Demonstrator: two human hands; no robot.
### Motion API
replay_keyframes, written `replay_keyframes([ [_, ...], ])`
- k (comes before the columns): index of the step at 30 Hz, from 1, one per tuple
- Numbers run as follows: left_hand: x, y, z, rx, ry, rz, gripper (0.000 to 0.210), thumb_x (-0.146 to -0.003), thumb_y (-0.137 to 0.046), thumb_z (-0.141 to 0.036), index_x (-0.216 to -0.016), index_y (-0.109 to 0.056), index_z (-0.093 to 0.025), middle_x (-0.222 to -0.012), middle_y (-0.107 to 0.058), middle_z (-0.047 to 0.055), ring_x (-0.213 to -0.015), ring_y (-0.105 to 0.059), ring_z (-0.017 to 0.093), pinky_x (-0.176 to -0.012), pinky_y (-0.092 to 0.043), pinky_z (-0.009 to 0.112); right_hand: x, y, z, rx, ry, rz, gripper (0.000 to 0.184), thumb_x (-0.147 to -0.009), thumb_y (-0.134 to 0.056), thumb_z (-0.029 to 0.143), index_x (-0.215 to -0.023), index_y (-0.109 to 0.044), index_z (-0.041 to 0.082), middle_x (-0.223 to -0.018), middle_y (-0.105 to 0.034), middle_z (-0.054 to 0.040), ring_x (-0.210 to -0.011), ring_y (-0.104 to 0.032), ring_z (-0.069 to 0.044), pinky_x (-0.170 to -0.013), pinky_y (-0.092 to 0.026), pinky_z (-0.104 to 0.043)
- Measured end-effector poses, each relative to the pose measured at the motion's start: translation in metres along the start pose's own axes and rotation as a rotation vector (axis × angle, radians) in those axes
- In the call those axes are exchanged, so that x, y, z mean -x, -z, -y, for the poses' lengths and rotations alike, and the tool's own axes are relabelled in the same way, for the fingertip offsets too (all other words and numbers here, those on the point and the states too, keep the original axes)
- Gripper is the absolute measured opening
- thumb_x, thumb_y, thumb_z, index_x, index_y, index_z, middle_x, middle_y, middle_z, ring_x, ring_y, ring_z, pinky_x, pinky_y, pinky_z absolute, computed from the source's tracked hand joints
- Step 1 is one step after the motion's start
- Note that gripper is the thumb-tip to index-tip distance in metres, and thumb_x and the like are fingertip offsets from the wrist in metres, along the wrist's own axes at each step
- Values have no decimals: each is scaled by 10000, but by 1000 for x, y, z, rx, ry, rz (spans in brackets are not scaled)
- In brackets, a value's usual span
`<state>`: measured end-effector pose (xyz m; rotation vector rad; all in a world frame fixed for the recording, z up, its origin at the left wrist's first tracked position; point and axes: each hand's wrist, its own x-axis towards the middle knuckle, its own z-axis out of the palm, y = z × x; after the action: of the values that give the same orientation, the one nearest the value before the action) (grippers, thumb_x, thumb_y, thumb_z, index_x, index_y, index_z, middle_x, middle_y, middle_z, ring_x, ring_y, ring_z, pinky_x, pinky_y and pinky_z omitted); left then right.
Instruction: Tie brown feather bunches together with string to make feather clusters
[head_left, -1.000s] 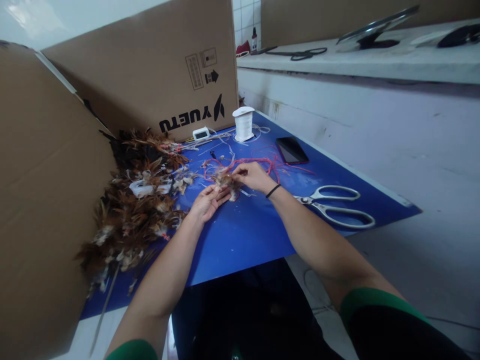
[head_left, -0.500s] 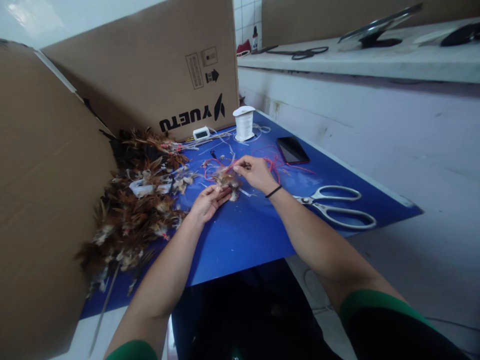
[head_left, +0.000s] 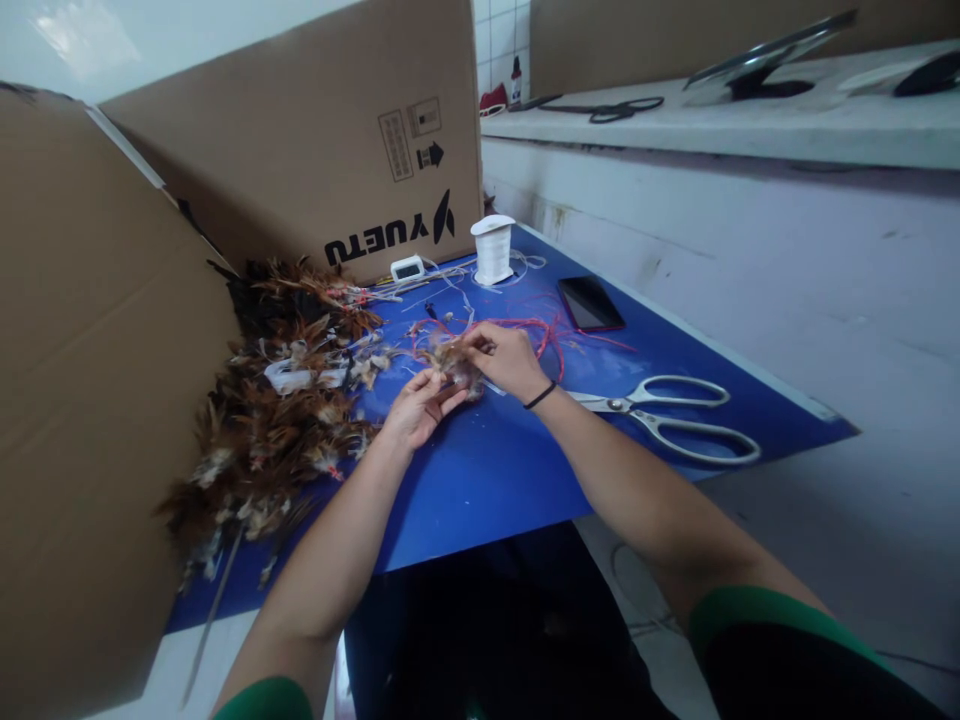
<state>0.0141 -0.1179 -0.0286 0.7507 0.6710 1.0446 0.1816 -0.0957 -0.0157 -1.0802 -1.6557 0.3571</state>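
Note:
A small tuft of brown and white feathers (head_left: 451, 362) is between my two hands, a little above the blue tabletop (head_left: 487, 490). My left hand (head_left: 421, 405) pinches it from the lower left, thumb against fingers. From the upper right, my right hand (head_left: 506, 360) closes its fingertips on the upper edge of the same tuft; whether a strand is also in them I cannot make out. Pink-red string (head_left: 556, 350) lies loosely behind and beside my right hand. The silver scissors (head_left: 664, 418) lie by my right forearm, blades partly hidden behind the wrist.
A large heap of brown feather bundles (head_left: 277, 430) covers the table's left side, against cardboard boxes (head_left: 300, 130). Toward the back stand a white ribbon spool (head_left: 493, 252) and a small digital display (head_left: 407, 268). A phone (head_left: 591, 303) lies at right, near the wall-side edge.
My right hand has moved down and inward, from above the feather tuft onto it. My left hand keeps its hold. The whole view has shifted slightly.

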Motion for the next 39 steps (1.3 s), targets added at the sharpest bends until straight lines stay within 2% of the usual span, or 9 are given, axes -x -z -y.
replay_keyframes([
  [4, 1, -2, 0, -26, 40, -13, 86, -765, -624, -127, -750, -541, -142, -861, -672, 47, -904, -672, 207, -869, -521, 361, 3, -3, 2, 72, 99, 15, 81, -766, -583, 198, -777, -660, 174, -742, -686, -22, -661, -610, -133, -638, -438, -234],
  [7, 0, -1, 1, -29, 42, -35, 70, -779, -603, -118, -741, -547, -137, -797, -671, 52, -834, -684, 188, -813, -544, 321, 4, -4, 2, 71, 124, 13, 99, -779, -574, 215, -794, -665, 177, -775, -691, -31, -696, -617, -142, -663, -442, -240],
  [13, -3, 1, 1, -20, 10, -84, 121, -773, -577, -56, -678, -545, -124, -730, -677, 48, -668, -665, 108, -689, -555, 214, 4, -8, 3, -165, -29, 35, 105, -737, -610, 238, -795, -661, 167, -791, -696, -34, -690, -633, -142, -667, -481, -253],
  [18, -3, 2, -1, -65, 1, -98, 105, -746, -621, -67, -682, -557, -119, -701, -669, 43, -623, -648, 96, -641, -549, 195, 3, -14, -5, -294, -112, 179, 201, -653, -660, 221, -834, -661, 135, -768, -684, -30, -698, -627, -148, -686, -486, -273],
  [22, -3, 4, -2, -122, -9, -69, 110, -717, -672, -113, -689, -565, -115, -693, -665, 43, -594, -641, 100, -614, -544, 200, 2, -14, -4, -369, -150, 252, 188, -614, -681, 231, -767, -645, 128, -716, -664, -13, -670, -609, -141, -667, -479, -270],
  [27, -2, 6, -2, -173, -33, -16, 163, -672, -727, -171, -701, -576, -116, -678, -663, 39, -591, -642, 110, -610, -540, 213, 3, -8, 5, -496, -217, 276, 353, -598, -708, 239, -932, -633, 154, -889, -692, -41, -771, -641, -152, -732, -496, -282],
  [32, -1, 7, -1, -209, -20, -2, 208, -645, -755, -198, -714, -576, -118, -695, -666, 41, -618, -653, 125, -643, -544, 243, 3, -6, 4, -417, -216, 271, 232, -610, -696, 266, -790, -662, 123, -776, -697, -46, -702, -637, -165, -706, -494, -303],
  [39, -2, 6, -2, -196, -26, -25, 183, -665, -739, -193, -697, -577, -114, -704, -667, 44, -600, -642, 112, -624, -539, 226, 0, -6, 3, -466, -255, 198, 248, -568, -727, 245, -782, -667, 136, -785, -706, -48, -707, -646, -156, -720, -505, -294],
])
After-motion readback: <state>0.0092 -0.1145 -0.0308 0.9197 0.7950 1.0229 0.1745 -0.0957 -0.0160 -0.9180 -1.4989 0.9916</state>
